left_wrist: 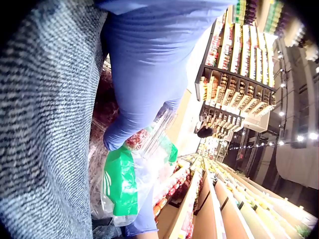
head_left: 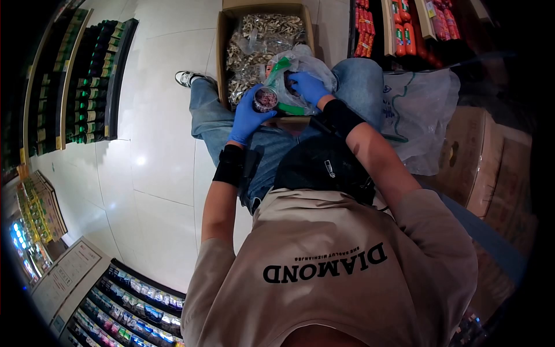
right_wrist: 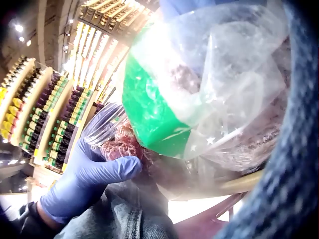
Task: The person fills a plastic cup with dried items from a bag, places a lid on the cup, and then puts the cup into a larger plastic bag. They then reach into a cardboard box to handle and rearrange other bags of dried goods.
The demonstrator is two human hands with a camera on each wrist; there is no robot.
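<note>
My gloved left hand (head_left: 247, 118) grips a round clear plastic jar (head_left: 266, 100) with crinkled reddish-pink dried pieces inside. In the right wrist view, the thumb of my left hand (right_wrist: 89, 174) lies across the jar's (right_wrist: 121, 142) near side. A clear plastic bag with green bands (head_left: 292, 109) lies right beside the jar, between my legs. My gloved right hand (head_left: 312, 87) reaches into the bag's mouth, over dark dried pieces. Through the cloudy plastic (right_wrist: 239, 74) a pinkish-brown clump shows; the right fingertips are mostly hidden by the bag.
An open cardboard box (head_left: 222, 63) holding bags of sliced dried pieces (head_left: 272, 26) stands just ahead. Another clear bag (head_left: 419, 115) lies at the right, near cardboard cartons (head_left: 471, 156). Shelves of bottles (head_left: 92, 87) line the left; red-packaged goods (head_left: 404, 37) sit on racks at the upper right.
</note>
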